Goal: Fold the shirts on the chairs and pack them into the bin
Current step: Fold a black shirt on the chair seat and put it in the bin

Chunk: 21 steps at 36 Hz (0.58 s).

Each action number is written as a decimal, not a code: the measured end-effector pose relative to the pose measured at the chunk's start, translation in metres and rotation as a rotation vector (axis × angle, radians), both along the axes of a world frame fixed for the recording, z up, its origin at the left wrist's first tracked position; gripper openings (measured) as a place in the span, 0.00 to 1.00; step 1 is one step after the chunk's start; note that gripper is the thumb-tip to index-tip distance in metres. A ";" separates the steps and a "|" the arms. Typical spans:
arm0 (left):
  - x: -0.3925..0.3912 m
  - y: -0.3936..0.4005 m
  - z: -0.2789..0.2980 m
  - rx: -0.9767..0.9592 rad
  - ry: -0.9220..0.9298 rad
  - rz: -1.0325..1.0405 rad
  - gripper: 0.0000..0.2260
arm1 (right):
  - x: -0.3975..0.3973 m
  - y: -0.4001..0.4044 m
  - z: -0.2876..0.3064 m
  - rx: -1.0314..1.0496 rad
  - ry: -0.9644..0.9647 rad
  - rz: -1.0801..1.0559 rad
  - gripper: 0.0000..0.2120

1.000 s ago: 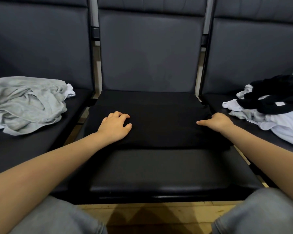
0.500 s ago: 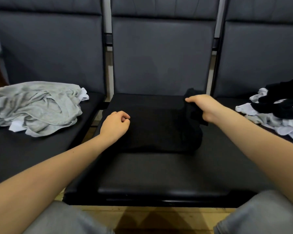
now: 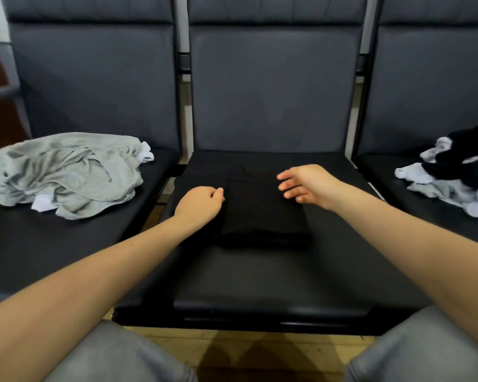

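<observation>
The folded black shirt (image 3: 262, 208) lies lengthwise front-to-back mid-seat; left hand (image 3: 199, 205) pinches its left edge, right hand (image 3: 309, 186) hovers open above.

One head cam only, no 2nd view to overlap. Looks fwd and down from above the knees (image 3: 116, 354), close to the middle chair (image 3: 271, 271), side chairs cut at frame edges.
</observation>
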<state>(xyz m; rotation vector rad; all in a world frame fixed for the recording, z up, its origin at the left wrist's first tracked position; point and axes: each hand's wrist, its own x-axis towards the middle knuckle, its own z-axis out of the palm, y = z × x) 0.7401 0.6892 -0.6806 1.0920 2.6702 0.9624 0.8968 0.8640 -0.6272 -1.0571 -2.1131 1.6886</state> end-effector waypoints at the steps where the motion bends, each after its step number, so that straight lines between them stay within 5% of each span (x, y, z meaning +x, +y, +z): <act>1: 0.000 0.003 0.000 -0.012 -0.003 0.010 0.20 | 0.006 0.005 -0.005 0.038 -0.035 -0.043 0.11; 8: 0.004 0.025 -0.006 -0.122 0.031 0.034 0.16 | 0.026 0.018 -0.034 0.329 -0.251 -0.057 0.28; 15: 0.012 0.039 -0.012 -0.082 0.130 -0.013 0.16 | 0.013 0.004 -0.042 0.536 -0.353 0.067 0.29; 17: 0.012 0.042 -0.010 -0.084 0.096 -0.025 0.16 | 0.015 0.008 -0.040 0.485 -0.299 0.025 0.32; 21: 0.020 0.047 -0.006 -0.061 0.013 -0.095 0.16 | 0.028 0.019 -0.033 0.023 0.006 -0.133 0.37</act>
